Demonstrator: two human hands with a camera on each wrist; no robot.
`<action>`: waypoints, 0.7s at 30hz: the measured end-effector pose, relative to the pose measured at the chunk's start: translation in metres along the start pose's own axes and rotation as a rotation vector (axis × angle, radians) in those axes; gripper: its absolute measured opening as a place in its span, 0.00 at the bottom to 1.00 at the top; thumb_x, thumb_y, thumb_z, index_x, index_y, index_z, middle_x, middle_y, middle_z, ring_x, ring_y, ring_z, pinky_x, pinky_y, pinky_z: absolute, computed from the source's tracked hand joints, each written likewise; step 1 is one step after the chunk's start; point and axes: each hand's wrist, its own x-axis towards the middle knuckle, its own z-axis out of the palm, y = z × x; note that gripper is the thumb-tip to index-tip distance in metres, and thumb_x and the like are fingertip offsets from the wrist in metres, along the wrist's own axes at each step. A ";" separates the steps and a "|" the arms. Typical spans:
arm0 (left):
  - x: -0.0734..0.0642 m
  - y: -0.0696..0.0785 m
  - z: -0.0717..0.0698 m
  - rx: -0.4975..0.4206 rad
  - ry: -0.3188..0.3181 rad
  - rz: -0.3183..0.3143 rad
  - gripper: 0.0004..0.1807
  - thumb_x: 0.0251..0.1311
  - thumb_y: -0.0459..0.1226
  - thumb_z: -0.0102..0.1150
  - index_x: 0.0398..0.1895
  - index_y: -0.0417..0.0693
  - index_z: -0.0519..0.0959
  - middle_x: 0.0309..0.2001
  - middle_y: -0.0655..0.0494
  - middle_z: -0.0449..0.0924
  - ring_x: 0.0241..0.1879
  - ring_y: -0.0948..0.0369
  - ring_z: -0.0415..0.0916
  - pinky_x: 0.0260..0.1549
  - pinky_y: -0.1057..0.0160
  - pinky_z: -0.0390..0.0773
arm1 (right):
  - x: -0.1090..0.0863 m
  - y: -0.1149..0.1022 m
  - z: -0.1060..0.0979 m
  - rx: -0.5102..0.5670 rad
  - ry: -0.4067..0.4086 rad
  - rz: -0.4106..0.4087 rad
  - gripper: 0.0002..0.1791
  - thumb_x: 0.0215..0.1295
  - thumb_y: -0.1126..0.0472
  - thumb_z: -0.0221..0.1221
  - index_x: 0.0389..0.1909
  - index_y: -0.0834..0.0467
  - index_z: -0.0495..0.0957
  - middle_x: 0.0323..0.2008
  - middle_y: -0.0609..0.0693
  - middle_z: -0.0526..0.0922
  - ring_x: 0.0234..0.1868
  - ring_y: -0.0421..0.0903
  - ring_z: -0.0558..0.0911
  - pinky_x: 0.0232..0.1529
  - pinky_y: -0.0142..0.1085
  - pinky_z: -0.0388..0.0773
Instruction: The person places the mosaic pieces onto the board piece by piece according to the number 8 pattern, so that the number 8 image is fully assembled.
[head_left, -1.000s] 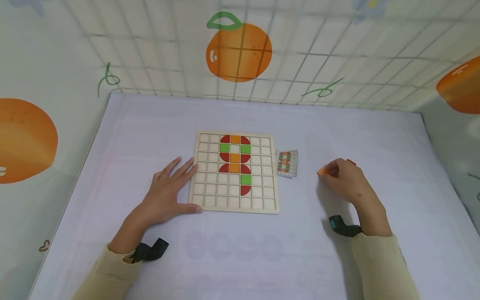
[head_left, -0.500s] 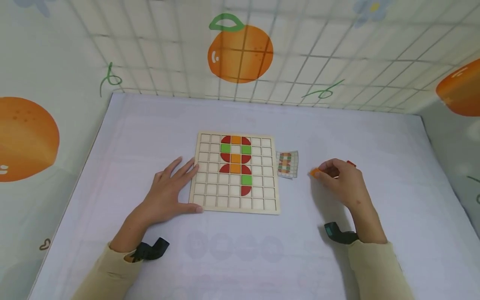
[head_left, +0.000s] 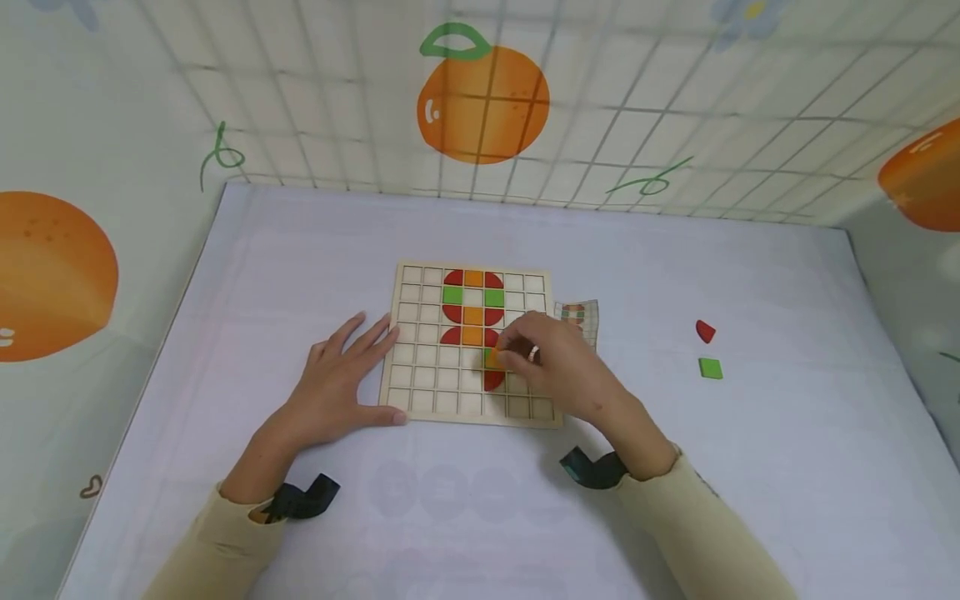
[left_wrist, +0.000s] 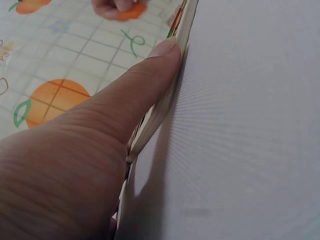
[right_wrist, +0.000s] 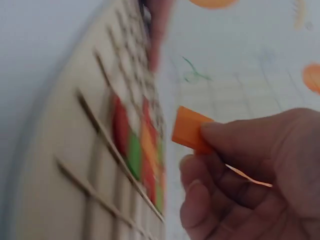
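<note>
A wooden grid board (head_left: 423,400) lies flat, with red quarter-round, orange square and green square tiles in its middle columns. My left hand (head_left: 322,392) rests at the board's left edge, fingers spread and fairly straight, the thumb (left_wrist: 150,70) along its near corner. Above the right part of the board, my right hand (head_left: 566,367) pinches an orange square tile (right_wrist: 189,127) between thumb and fingers. The tile is held apart from the grid in the right wrist view. From the head it partly covers a green tile on the board.
A small printed pattern card (head_left: 574,312) lies at the board's right side, partly hidden by the right hand. Farther right on the table are a loose red quarter-round tile (head_left: 705,331) and a green square tile (head_left: 711,368). A patterned wall (head_left: 330,108) stands behind.
My right hand has moved left from the table to over the board, carrying the orange tile. The loose red and green tiles are now uncovered. The left hand stays put.
</note>
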 end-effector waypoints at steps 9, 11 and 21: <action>0.001 -0.002 0.002 0.020 -0.006 -0.011 0.63 0.49 0.62 0.79 0.85 0.58 0.54 0.85 0.63 0.42 0.83 0.51 0.30 0.68 0.41 0.52 | 0.017 -0.001 0.034 -0.056 -0.111 -0.074 0.03 0.69 0.65 0.68 0.38 0.56 0.84 0.35 0.44 0.82 0.37 0.43 0.77 0.42 0.37 0.79; 0.001 -0.003 0.002 0.021 -0.006 -0.009 0.63 0.49 0.62 0.79 0.85 0.58 0.54 0.85 0.64 0.42 0.83 0.51 0.30 0.68 0.41 0.52 | 0.017 -0.002 0.036 -0.051 -0.108 -0.069 0.02 0.69 0.65 0.68 0.39 0.57 0.85 0.35 0.44 0.83 0.37 0.42 0.78 0.41 0.36 0.79; 0.001 -0.002 0.000 0.016 -0.008 -0.011 0.63 0.49 0.61 0.79 0.85 0.57 0.54 0.85 0.63 0.42 0.83 0.51 0.31 0.68 0.41 0.52 | 0.010 0.001 0.037 -0.219 -0.027 -0.138 0.04 0.66 0.66 0.71 0.38 0.57 0.86 0.36 0.46 0.78 0.40 0.45 0.75 0.42 0.37 0.78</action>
